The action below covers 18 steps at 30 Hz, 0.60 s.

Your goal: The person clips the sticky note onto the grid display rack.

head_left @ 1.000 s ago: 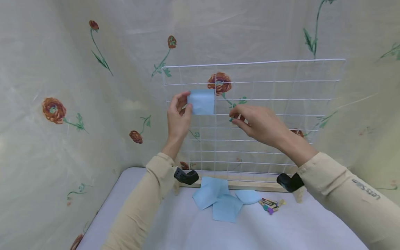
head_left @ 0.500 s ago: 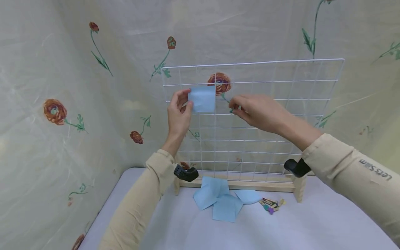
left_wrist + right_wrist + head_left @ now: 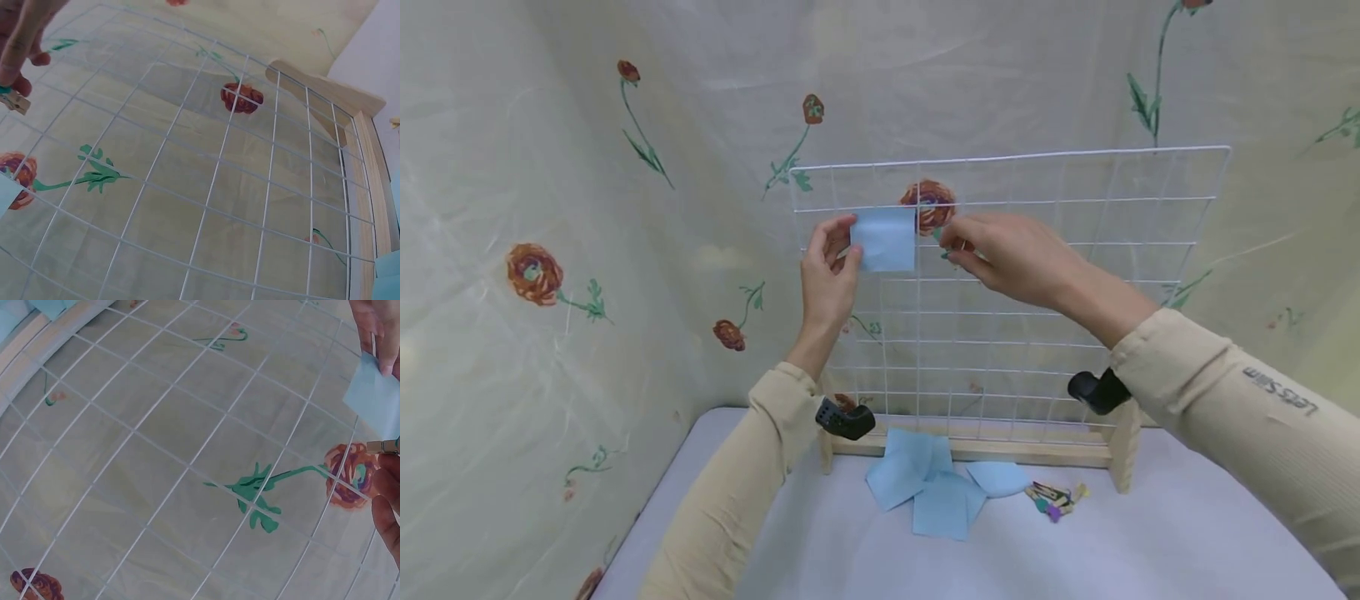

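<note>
My left hand (image 3: 829, 287) pinches the left edge of a square light-blue paper (image 3: 883, 240) between thumb and fingers. The sheet is held up at the white wire grid (image 3: 917, 343), near its upper left. To the right of the paper, my right hand (image 3: 1018, 258) pinches a small wooden clothespin (image 3: 382, 447) that carries a bit of teal. A short gap separates the clothespin from the paper. In the left wrist view the same clothespin (image 3: 15, 102) pokes out below the fingertips, and only a corner of the paper (image 3: 5, 192) shows.
Several blue papers (image 3: 942, 504) lie on the white table (image 3: 850, 550) before the grid's wooden base (image 3: 1030, 452). To their right is a small pile of clothespins (image 3: 1054, 502) with coloured decorations. Flowered cloth (image 3: 647, 367) hangs behind and at the sides.
My right hand has risen and come slightly left with the clothespin, closer to the paper. The left hand lifted the paper a little, then stayed almost still.
</note>
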### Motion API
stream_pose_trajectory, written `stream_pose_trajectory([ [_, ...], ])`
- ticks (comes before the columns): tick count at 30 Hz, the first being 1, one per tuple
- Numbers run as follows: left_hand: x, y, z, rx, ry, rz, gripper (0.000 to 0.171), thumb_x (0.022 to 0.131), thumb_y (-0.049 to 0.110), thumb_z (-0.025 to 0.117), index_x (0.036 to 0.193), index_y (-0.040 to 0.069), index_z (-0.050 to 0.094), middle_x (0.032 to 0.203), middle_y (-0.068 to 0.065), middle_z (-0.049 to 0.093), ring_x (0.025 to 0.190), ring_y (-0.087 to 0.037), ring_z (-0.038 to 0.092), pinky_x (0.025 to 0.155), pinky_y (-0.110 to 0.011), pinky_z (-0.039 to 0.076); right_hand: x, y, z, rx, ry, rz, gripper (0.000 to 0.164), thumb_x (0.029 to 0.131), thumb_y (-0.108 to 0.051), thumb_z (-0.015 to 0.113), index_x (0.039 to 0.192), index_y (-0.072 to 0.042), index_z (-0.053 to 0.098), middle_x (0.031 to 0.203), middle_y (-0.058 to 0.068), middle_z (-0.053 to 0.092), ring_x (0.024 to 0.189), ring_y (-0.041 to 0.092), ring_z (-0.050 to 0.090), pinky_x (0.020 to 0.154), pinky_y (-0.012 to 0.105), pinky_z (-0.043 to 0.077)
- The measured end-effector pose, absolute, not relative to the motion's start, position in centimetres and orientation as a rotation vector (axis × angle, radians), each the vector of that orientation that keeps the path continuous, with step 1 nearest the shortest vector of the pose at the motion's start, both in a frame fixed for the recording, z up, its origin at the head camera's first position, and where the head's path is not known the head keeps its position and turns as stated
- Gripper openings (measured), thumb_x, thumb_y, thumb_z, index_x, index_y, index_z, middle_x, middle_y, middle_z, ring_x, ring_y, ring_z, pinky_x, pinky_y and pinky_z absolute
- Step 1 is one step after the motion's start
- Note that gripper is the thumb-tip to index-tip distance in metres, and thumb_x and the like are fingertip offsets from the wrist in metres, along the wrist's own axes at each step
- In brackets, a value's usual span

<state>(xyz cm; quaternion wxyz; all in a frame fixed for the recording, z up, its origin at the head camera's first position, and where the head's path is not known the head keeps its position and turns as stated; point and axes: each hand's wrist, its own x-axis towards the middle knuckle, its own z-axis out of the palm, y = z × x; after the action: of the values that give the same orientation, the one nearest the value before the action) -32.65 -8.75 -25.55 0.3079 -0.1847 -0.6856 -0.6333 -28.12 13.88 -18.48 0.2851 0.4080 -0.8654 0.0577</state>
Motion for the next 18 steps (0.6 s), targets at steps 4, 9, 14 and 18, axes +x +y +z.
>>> stream_pose_trajectory([
  [4,-32.2,-9.0,-25.5,-0.461,-1.826,-1.692,0.034,0.093,0.002,0.054,0.126,0.011,0.052,0.124,-0.008,0.055,0.111,-0.018,0.060,0.093,-0.029,0.050,-28.3,13.4,-18.3,1.079,-2.315,0.173,0.013,0.089,-0.013,0.064,0.100,-0.007,0.061,0.096,0.006,0.070,0.083,0.019,0.066,0.072,0.038,0.054],
  [9,-30.6,-8.9,-24.4,-0.433,-1.834,-1.707,0.035,0.093,-0.003,0.052,0.126,0.004,0.050,0.123,-0.015,0.054,0.106,-0.028,0.063,0.092,-0.033,0.052,-28.6,13.0,-17.9,1.057,-2.338,0.214,0.016,0.089,-0.014,0.064,0.103,-0.007,0.061,0.098,0.007,0.069,0.085,0.020,0.065,0.074,0.038,0.053],
  [14,-30.1,-8.4,-23.8,-0.461,-1.819,-1.697,0.034,0.092,-0.006,0.052,0.125,0.001,0.051,0.121,-0.018,0.054,0.102,-0.032,0.064,0.090,-0.034,0.053,-28.9,13.0,-17.7,1.035,-2.363,0.266,0.019,0.088,-0.013,0.066,0.104,-0.005,0.061,0.102,0.010,0.068,0.089,0.023,0.064,0.081,0.039,0.053],
  [18,-30.2,-7.8,-23.6,-0.489,-1.810,-1.704,0.033,0.091,-0.006,0.052,0.124,0.000,0.051,0.120,-0.018,0.055,0.101,-0.032,0.065,0.089,-0.035,0.053,-29.1,13.3,-17.5,1.014,-2.377,0.325,0.020,0.088,-0.011,0.066,0.105,-0.002,0.061,0.104,0.013,0.068,0.091,0.025,0.064,0.084,0.040,0.053],
])
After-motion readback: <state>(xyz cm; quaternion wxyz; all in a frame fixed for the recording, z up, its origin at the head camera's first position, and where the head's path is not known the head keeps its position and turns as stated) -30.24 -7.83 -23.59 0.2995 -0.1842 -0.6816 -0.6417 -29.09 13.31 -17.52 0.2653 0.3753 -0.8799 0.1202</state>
